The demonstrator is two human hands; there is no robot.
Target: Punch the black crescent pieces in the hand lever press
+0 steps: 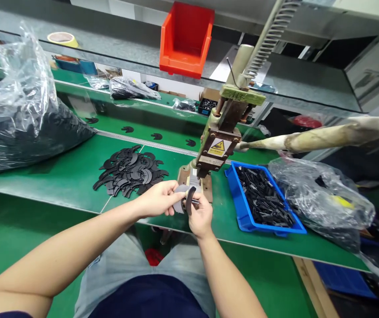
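Observation:
My left hand [160, 198] is closed, pinching a grey curved plastic piece [179, 199] at the table's front edge. Close beside it, my right hand [201, 215] grips a dark curved plastic piece [190, 201], with a small black strip showing between its fingers. The two pieces meet or overlap; whether they are joined I cannot tell. Just behind my hands stands a hand-lever press [220, 132], its base [207, 187] near my fingertips. A heap of black curved pieces [128, 172] lies left of my hands.
On the right, a blue tray [242, 221] holds many small black parts, with a clear plastic bag [325, 190] beyond it. The press lever [322, 137] sticks out rightward. A large filled bag [26, 115] stands left. An orange bin [185, 39] sits on the shelf above.

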